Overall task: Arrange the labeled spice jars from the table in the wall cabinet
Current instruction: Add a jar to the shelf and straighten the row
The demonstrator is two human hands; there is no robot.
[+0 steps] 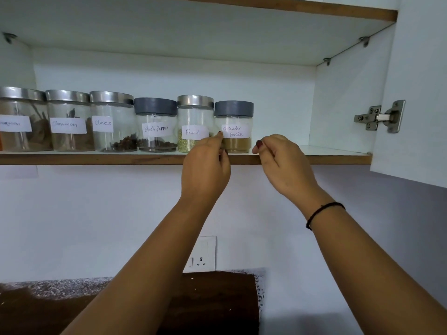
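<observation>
Several glass spice jars with paper labels stand in a row on the wall cabinet shelf (96,158). From left: one unreadable jar (14,119), cinnamon (69,122), cloves (112,122), black pepper (156,124), fennel (194,114), coriander powder (235,124). My left hand (205,165) is raised in front of the fennel jar, fingers loosely curled, one fingertip at the left side of the coriander jar. My right hand (283,163) hovers just right of that jar, fingers loosely curled, a small gap between them. Neither hand grips anything.
Bare shelf space lies to the right of the coriander jar. The cabinet door (416,93) stands open at the right on a metal hinge (379,117). An upper shelf (217,25) is overhead. Below are a wall socket (202,255) and a dark tabletop (48,310).
</observation>
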